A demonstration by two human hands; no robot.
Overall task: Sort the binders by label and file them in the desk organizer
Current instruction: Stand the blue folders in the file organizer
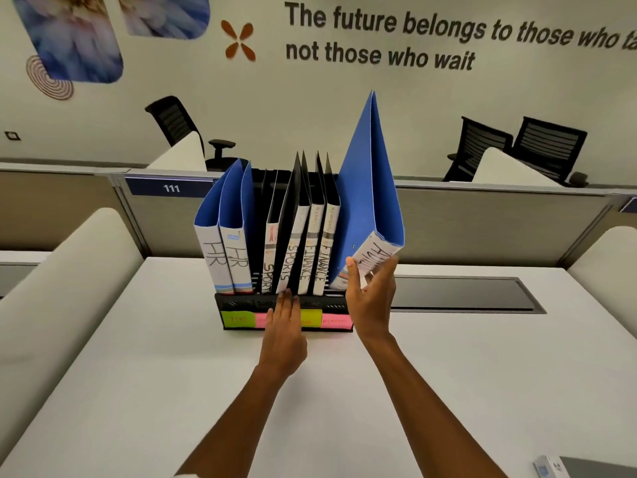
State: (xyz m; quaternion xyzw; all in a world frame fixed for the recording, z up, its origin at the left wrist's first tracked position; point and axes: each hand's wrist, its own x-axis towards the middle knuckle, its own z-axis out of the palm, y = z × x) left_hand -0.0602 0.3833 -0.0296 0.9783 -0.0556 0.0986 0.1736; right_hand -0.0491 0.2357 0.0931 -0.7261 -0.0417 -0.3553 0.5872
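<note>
Head view: six binders stand filed in the desk organizer (pixel 287 301) on the bench (pixel 138 374): two blue HR binders (pixel 225 260), two SPORTS binders (pixel 281 263), two FINANCE binders (pixel 315 260). Last blue binder (pixel 368 201) is tilted at the right end, not yet seated; its label only partly reads. Right hand (pixel 374 298) grips its spine from below. Left hand (pixel 284 326) lies flat, fingers together, on the organizer's front. Colored notes (pixel 238 319) mark the slots. Small box (pixel 548 469) sits at the bench corner, well apart. Nothing blocks the slot.
</note>
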